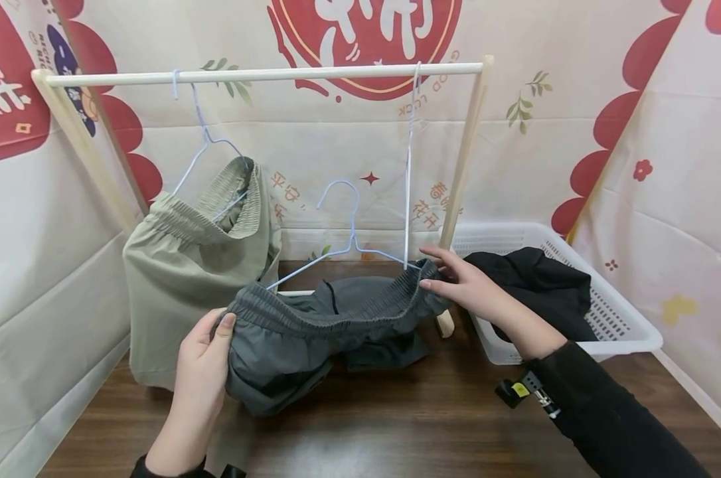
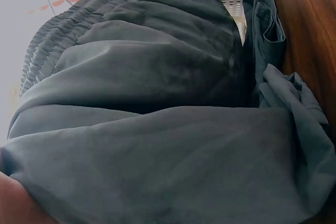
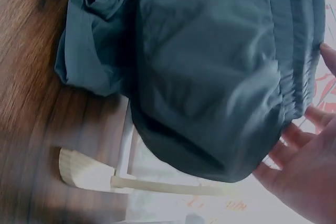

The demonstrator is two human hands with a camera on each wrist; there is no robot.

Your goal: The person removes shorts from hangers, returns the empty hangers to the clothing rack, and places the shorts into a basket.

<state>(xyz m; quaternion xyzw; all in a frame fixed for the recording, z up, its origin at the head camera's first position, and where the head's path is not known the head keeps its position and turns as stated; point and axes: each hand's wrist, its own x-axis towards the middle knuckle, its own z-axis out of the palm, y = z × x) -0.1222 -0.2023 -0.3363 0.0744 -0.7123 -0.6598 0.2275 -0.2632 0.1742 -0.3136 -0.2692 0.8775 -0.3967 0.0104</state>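
Dark grey shorts (image 1: 289, 358) with a gathered elastic waistband are spread sideways above the table. A light blue wire hanger (image 1: 352, 226) reaches into the waist, its hook free below the rail. My left hand (image 1: 202, 365) grips the left end of the waistband, thumb in front. At the right end, my right hand (image 1: 468, 282) touches the waistband with extended fingers (image 3: 294, 137), thumb apart from them. Hanging cloth of the shorts (image 2: 157, 156) fills the left wrist view. The hanger's lower ends are hidden inside the waist.
Sage green shorts (image 1: 187, 285) hang on a blue hanger from the white rail (image 1: 265, 75) at left. Another thin hanger (image 1: 409, 166) hangs edge-on near the right post (image 1: 468, 153). A white basket (image 1: 626, 332) with black clothing (image 1: 540, 285) stands at right.
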